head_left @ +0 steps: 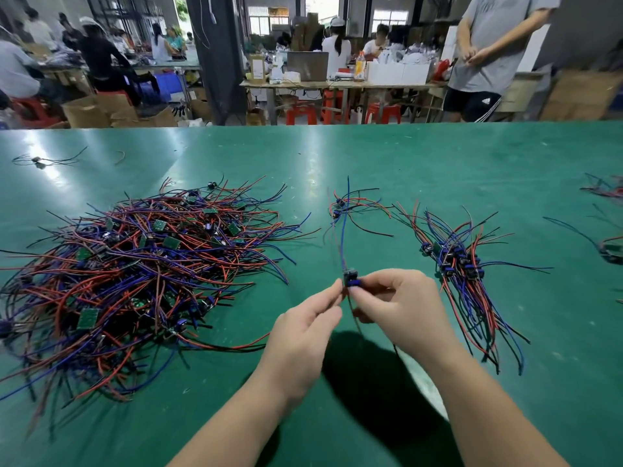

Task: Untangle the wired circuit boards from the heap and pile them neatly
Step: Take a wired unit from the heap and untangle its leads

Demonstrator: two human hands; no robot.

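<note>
Left hand (303,318) & right hand (401,308) pinch one wired board (350,280) — over table (371,156) (heap (135,271) on lhs).

The green table (438,156) carries a large tangled heap (141,264) of wired circuit boards on its left side, with red, blue and black leads splaying in all directions. Right of centre lies a tidier pile (462,264), its boards bunched together and its wires running roughly one way. Between the two, further back, sits a small cluster (350,205) of boards. Near the far left lie a lone wired board (37,160) and a loose wire (119,157). More wired bunches (606,188) lie at the right edge.
</note>
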